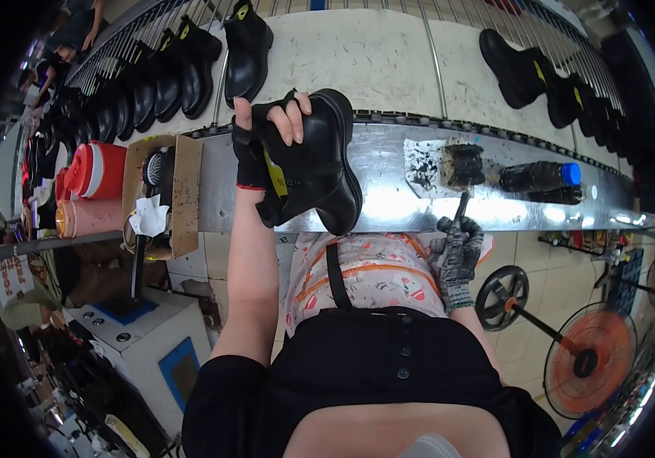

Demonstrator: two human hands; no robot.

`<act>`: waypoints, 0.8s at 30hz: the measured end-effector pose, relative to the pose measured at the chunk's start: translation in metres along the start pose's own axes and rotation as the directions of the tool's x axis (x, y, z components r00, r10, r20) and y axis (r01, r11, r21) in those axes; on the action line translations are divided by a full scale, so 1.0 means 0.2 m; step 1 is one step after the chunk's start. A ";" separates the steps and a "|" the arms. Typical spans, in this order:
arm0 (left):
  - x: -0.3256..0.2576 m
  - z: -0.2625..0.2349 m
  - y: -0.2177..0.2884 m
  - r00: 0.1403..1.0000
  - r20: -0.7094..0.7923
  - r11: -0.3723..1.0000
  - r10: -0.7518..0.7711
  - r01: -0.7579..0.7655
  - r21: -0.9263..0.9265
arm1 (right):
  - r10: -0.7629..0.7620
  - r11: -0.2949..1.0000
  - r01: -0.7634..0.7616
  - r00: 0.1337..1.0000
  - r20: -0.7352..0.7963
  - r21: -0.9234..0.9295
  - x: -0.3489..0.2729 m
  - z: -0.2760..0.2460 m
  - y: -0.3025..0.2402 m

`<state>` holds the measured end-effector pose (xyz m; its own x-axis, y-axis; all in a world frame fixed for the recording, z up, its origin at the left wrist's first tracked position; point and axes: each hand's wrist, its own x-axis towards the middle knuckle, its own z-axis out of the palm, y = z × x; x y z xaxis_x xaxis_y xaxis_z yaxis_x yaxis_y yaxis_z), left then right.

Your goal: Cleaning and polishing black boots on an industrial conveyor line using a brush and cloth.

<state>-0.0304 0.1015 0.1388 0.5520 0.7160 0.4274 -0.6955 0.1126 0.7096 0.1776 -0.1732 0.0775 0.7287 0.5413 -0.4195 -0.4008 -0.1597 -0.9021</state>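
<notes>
A black ankle boot (pixel 312 172) with a yellow lining is held up over the metal bench, its sole turned to the right. My left hand (pixel 250 156), in a black fingerless glove, grips it with the fingertips bent over its upper part. To the right, my right hand (pixel 457 256) wears a grey knit glove stained black. Its fingers are closed round a thin dark stick-like tool (pixel 463 206), whose kind I cannot make out. The tool's tip points at a small black-smeared container (pixel 463 164) standing on a stained white sheet (pixel 421 169).
Dark bottles, one with a blue cap (pixel 569 174), lie right of the container. A cardboard box (pixel 185 191) with a brush and a red jug (pixel 98 172) are at the left. Beyond the metal bench (pixel 377 206), several black boots (pixel 247 53) line a pale conveyor (pixel 350 61).
</notes>
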 end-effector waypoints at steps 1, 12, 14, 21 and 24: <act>-0.02 0.03 0.01 1.000 -0.012 0.999 0.013 -0.014 -0.046 | 0.009 1.000 -0.009 0.999 0.037 0.008 0.02 0.00 0.02; 0.00 0.05 -0.01 0.993 0.111 0.997 0.036 -0.028 -0.072 | -0.003 0.996 -0.030 0.933 0.360 0.087 -0.05 -0.01 -0.18; 0.02 0.04 -0.01 0.974 0.224 0.999 0.032 -0.032 -0.001 | -0.042 0.999 0.031 0.805 0.592 0.029 -0.02 0.07 -0.35; 0.03 0.10 -0.06 0.980 0.201 0.998 0.002 0.011 -0.062 | -0.269 0.209 0.932 0.345 0.899 -0.295 0.03 0.34 -0.80; 0.02 0.13 -0.07 0.985 0.170 0.996 -0.010 0.025 -0.086 | -0.244 0.110 0.967 0.252 0.936 -0.231 0.02 0.39 -0.85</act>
<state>-0.0067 0.0846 0.1457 0.6294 0.5870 0.5091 -0.7183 0.1895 0.6695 0.2044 -0.0797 0.2373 -0.2385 0.9485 0.2085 0.7888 0.3145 -0.5281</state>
